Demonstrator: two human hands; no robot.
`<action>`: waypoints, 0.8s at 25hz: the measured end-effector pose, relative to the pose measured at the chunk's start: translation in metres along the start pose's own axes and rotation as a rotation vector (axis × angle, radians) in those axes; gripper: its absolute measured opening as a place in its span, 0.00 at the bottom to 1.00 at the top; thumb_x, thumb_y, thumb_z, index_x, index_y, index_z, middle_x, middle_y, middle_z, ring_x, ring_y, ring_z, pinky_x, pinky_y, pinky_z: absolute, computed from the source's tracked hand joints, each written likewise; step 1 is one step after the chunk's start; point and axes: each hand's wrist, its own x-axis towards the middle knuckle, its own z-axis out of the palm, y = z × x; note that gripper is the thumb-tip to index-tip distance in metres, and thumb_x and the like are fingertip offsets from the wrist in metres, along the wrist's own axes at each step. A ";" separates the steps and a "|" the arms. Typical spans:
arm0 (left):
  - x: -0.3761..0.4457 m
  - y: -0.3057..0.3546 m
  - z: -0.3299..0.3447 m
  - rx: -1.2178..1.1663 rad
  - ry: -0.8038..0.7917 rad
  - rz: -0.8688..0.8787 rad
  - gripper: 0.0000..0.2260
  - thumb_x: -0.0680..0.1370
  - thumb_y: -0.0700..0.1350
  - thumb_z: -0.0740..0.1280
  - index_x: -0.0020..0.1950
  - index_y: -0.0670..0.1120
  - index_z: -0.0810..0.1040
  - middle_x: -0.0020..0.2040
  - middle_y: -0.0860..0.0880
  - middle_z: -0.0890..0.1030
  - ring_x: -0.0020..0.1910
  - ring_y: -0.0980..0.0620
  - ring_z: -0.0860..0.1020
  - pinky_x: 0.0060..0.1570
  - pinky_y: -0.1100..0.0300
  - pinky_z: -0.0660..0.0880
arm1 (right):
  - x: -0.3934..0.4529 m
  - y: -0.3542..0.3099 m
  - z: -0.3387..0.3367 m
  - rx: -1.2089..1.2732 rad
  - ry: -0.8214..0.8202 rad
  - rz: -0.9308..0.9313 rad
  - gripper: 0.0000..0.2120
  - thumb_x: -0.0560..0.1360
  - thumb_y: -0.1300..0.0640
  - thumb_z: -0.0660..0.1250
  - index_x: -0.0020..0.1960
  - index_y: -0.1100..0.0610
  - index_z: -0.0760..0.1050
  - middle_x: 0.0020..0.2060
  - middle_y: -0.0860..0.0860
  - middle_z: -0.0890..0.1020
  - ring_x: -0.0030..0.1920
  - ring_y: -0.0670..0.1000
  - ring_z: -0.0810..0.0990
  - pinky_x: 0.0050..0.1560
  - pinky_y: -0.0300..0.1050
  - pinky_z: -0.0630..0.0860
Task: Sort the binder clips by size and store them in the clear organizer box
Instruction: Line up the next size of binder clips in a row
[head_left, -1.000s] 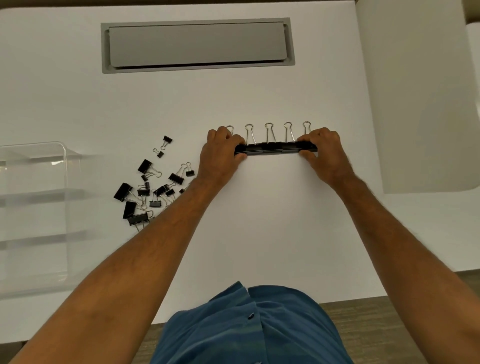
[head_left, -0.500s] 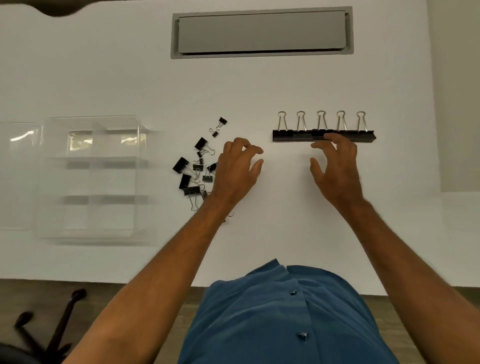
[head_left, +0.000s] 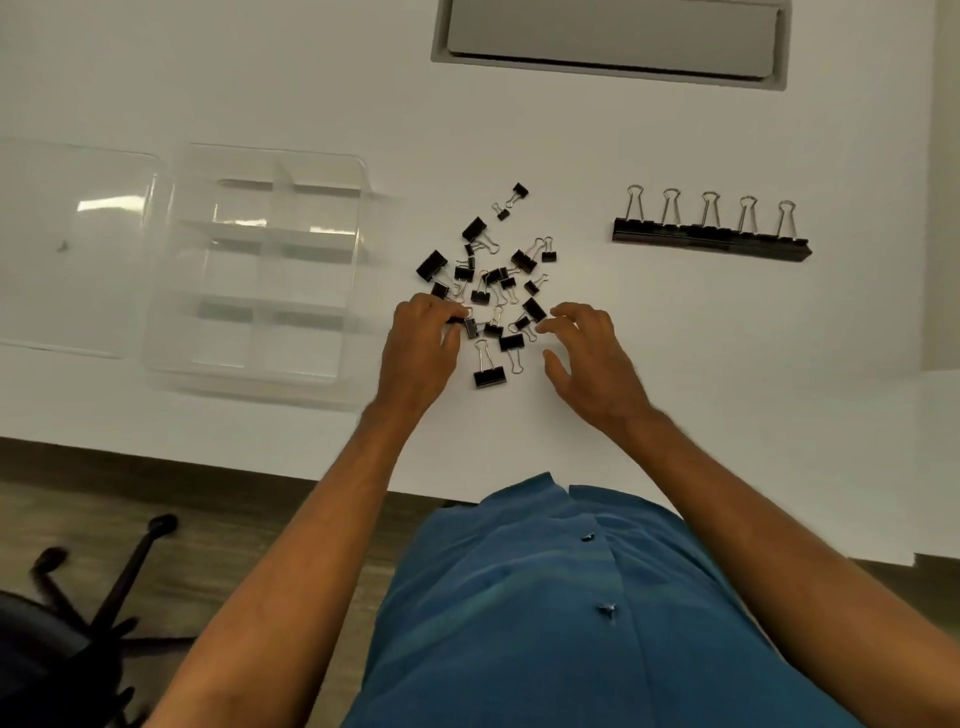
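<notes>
Between both hands' fingers (head_left: 563, 314) lies the loose clip pile (head_left: 491, 283).

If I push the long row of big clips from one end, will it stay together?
Probably not. The row of big clips looks like five separate clips lined up side by side, so pushing one end could swing it crooked or split it. They lie flat with handles up, so rolling seems unlikely.

Person wears a blue button-front shirt (head_left: 545, 597) with faint darker horizontal stripes; two small buttons (head_left: 587, 537) visible on the placket. Both forearms bare to the frame edge, no sleeves, watch or rings seen on left hand (head_left: 418, 353) or right hand (head_left: 592, 364).
</notes>
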 end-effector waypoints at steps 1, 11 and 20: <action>0.001 -0.002 0.001 0.031 -0.016 0.039 0.11 0.80 0.40 0.66 0.61 0.47 0.80 0.57 0.47 0.77 0.56 0.49 0.72 0.51 0.59 0.73 | -0.002 -0.009 0.005 -0.001 -0.015 -0.028 0.17 0.78 0.59 0.68 0.67 0.55 0.74 0.65 0.53 0.73 0.65 0.53 0.70 0.58 0.46 0.77; 0.011 -0.015 0.007 0.105 -0.063 0.080 0.18 0.77 0.36 0.68 0.68 0.41 0.74 0.61 0.41 0.73 0.56 0.45 0.74 0.52 0.52 0.78 | -0.021 -0.049 0.056 -0.195 -0.114 -0.185 0.20 0.75 0.64 0.68 0.67 0.56 0.75 0.59 0.56 0.77 0.54 0.55 0.75 0.44 0.48 0.78; 0.007 -0.022 0.000 0.153 -0.034 0.056 0.10 0.77 0.42 0.68 0.58 0.43 0.78 0.57 0.44 0.75 0.52 0.47 0.74 0.43 0.54 0.78 | -0.015 -0.054 0.059 -0.287 -0.148 -0.217 0.20 0.73 0.67 0.71 0.63 0.58 0.77 0.53 0.56 0.76 0.49 0.55 0.75 0.34 0.45 0.74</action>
